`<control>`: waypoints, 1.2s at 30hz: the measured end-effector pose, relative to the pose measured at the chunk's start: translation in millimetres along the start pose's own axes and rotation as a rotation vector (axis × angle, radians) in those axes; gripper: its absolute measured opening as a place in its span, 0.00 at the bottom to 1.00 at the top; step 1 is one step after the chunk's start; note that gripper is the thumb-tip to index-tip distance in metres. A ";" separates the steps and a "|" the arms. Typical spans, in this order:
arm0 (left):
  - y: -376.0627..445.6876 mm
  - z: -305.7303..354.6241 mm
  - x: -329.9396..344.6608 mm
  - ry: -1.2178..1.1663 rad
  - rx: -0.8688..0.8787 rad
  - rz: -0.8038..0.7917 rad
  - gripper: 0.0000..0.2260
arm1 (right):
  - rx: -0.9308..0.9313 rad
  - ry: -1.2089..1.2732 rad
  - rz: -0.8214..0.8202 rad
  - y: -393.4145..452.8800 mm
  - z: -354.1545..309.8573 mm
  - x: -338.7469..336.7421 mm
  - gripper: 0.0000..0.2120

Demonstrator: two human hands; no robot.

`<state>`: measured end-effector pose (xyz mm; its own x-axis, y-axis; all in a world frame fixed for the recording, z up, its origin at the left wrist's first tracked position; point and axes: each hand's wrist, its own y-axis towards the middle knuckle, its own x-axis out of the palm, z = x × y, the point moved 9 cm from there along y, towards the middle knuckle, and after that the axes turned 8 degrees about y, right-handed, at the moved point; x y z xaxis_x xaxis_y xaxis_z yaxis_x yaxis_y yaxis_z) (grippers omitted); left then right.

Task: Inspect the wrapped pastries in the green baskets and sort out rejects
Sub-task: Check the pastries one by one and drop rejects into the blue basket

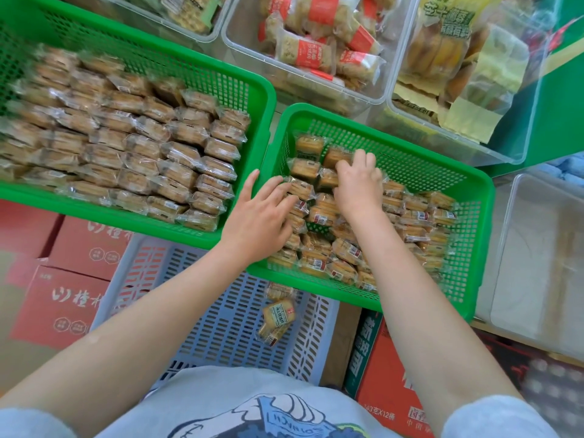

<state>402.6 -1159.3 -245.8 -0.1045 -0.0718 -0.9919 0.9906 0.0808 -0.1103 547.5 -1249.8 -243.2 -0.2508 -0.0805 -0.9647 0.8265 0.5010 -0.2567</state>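
Two green baskets hold clear-wrapped brown pastries. The left basket (259,99) is packed with neat rows of them (132,143). The right basket (474,197) holds a looser pile (410,216), with bare mesh at its far end. My left hand (262,216) reaches over that basket's left rim, its fingers spread on pastries at the pile's left edge. My right hand (360,181) lies further in, fingers curled down onto a pastry (335,158) near the far rows. A few wrapped pastries (276,314) lie in a pale blue crate (221,327) below the baskets.
Clear plastic tubs at the back hold red-labelled snacks (316,49) and yellow-bagged bread (455,58). An empty clear tub (537,254) stands at the right. Red cartons (63,298) sit under the baskets at left, another carton (388,374) at lower right.
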 end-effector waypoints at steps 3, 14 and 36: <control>0.0 0.1 -1.0 0.005 0.003 0.011 0.21 | 0.044 0.036 -0.012 -5.4 -0.6 3.0 0.11; -1.2 0.2 -3.5 -0.036 0.014 -0.001 0.22 | 0.087 0.337 0.177 -42.4 20.7 -76.3 0.15; -121.2 44.5 -93.1 -2.012 -0.344 -0.188 0.07 | 0.297 1.997 -0.262 -259.3 -33.7 -51.6 0.21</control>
<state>296.1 -1206.6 -137.3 0.2803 -0.8452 0.4551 0.9027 0.0708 -0.4245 329.2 -1346.5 -124.9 -0.2749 0.8587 0.4325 0.6741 0.4929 -0.5502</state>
